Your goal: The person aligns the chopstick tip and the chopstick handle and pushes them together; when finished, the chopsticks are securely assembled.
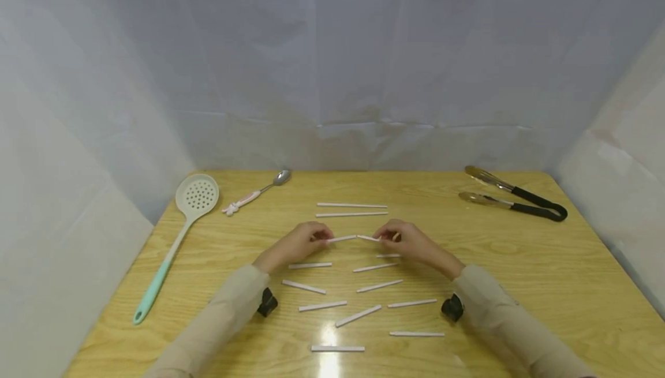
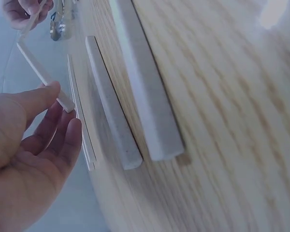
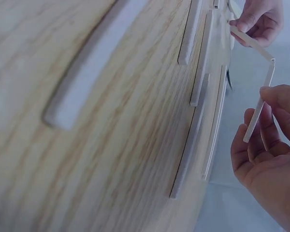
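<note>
My left hand (image 1: 303, 242) pinches the outer end of a thin white stick piece (image 1: 342, 239) between thumb and fingers. Opposite it, my right hand (image 1: 413, 243) pinches a second white stick piece (image 1: 368, 238) the same way. The two pieces meet, or nearly so, end to end at an angle between the hands, like one stick snapped in the middle. In the right wrist view the bend (image 3: 273, 60) shows as a sharp corner. Both pieces are held up above the table. Behind the hands lie two longer white sticks (image 1: 352, 214), side by side.
Several short white sticks (image 1: 323, 306) lie scattered over the wooden table (image 1: 234, 332) in front of the hands. At the left are a slotted skimmer (image 1: 179, 234) with a mint handle and a small spoon (image 1: 254, 195). Black-handled tongs (image 1: 519, 199) lie at the back right.
</note>
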### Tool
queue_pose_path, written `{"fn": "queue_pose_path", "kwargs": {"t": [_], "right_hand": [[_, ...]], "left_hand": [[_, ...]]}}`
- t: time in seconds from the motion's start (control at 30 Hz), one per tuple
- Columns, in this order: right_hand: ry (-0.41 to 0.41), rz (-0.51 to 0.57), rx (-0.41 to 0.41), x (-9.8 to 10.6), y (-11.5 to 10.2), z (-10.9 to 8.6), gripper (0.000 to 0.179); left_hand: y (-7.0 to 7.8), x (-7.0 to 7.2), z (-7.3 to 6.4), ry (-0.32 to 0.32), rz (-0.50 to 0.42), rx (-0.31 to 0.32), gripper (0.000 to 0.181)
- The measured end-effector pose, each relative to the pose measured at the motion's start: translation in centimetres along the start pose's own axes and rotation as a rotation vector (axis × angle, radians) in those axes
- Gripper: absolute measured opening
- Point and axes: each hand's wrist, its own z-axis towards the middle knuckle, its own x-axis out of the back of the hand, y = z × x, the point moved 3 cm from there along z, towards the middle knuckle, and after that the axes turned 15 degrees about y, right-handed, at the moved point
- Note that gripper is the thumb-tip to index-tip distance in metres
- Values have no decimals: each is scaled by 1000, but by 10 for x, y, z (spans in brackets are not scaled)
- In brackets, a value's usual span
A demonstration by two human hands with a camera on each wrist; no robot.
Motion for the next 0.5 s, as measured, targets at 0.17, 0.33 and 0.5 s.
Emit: {"fn": "queue_pose_path", "kwargs": {"t": [0.17, 0.33, 0.5], "right_hand": [[-5, 4, -16, 1, -2, 0, 15], [-17, -11, -10, 2, -2, 0, 15], [-27, -48, 4, 3, -1, 1, 16]], "left_hand": [[0, 0, 0, 3, 3, -4, 16], [-2, 0, 1, 8, 0, -12, 15], [-3, -1, 2, 2, 6, -4, 16]]}}
